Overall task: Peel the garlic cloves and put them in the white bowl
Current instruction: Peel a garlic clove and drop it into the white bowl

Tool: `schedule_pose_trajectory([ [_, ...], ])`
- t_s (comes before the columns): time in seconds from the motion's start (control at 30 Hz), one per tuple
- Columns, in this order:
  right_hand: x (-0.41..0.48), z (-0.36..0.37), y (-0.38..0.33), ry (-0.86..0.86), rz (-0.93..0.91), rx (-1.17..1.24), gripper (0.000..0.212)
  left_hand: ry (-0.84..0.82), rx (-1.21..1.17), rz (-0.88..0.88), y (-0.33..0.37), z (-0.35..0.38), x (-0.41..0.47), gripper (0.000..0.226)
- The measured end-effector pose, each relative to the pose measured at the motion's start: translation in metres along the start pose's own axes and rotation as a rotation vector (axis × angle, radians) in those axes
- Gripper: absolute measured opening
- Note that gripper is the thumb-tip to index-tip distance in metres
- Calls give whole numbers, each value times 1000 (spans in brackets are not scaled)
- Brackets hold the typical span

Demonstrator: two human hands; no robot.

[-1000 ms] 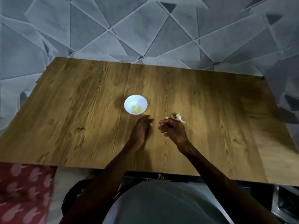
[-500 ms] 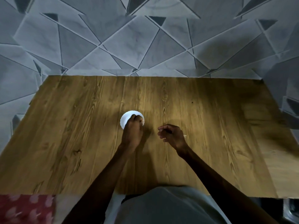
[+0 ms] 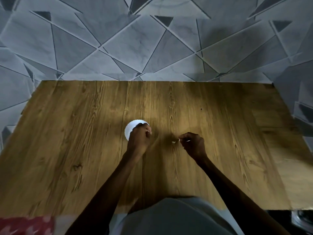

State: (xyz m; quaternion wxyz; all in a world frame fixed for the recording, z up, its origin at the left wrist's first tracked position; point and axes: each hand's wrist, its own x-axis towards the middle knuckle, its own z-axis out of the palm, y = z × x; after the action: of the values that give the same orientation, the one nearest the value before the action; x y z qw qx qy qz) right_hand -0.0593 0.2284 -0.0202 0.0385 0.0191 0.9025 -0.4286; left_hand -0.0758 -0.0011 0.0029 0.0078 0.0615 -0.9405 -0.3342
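The white bowl (image 3: 130, 129) stands on the wooden table (image 3: 84, 133), slightly left of centre. My left hand (image 3: 138, 141) hovers over the bowl's right half with curled fingers and hides its inside. A small pale bit, apparently a garlic clove (image 3: 150, 131), shows at the fingertips. To the right, my right hand (image 3: 194, 145) is low over the table with curled fingers and pinches a small white scrap of garlic peel (image 3: 179, 139). Another pale scrap (image 3: 174, 142) lies on the wood just left of it.
The table's far edge meets a grey tiled wall (image 3: 152, 48). A red patterned cloth (image 3: 25, 226) lies beyond the near left edge, and a dark metal object (image 3: 303, 219) sits at the near right corner.
My left hand has moved from the table in front of the bowl to over the bowl. My right hand has stayed near the peel. The camera has tilted up.
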Motion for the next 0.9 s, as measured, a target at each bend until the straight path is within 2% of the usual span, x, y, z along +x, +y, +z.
schedule_pose_trajectory([
  [0.13, 3, 4, 5, -19, -62, -186, 13, -98, -98, 92, 10, 18, -21, 12],
  [0.23, 3, 20, -2, -79, -136, -301, 11, -152, -72, 115, 16, 34, -29, 9],
  [0.3, 4, 33, -3, -91, -160, -376, 14, -191, -31, 88, 16, 47, -32, 12],
  [0.43, 6, 45, -1, -81, -184, -531, 19, -258, 20, -8, 14, 59, -37, 35],
  [0.53, 3, 48, 3, -69, -154, -606, 22, -266, -7, -48, 11, 62, -40, 34],
  [0.63, -9, 47, 5, -84, -173, -624, 23, -293, -42, -85, 10, 62, -42, 35],
  [0.73, -19, 40, 5, -73, -177, -500, 21, -314, -2, -95, 9, 63, -44, 42],
  [0.8, -23, 34, 9, -74, -104, -392, 16, -323, 53, -78, 8, 64, -47, 46],
  [0.9, -26, 29, 19, -140, -51, -361, 14, -338, 182, 8, 5, 62, -52, 59],
])
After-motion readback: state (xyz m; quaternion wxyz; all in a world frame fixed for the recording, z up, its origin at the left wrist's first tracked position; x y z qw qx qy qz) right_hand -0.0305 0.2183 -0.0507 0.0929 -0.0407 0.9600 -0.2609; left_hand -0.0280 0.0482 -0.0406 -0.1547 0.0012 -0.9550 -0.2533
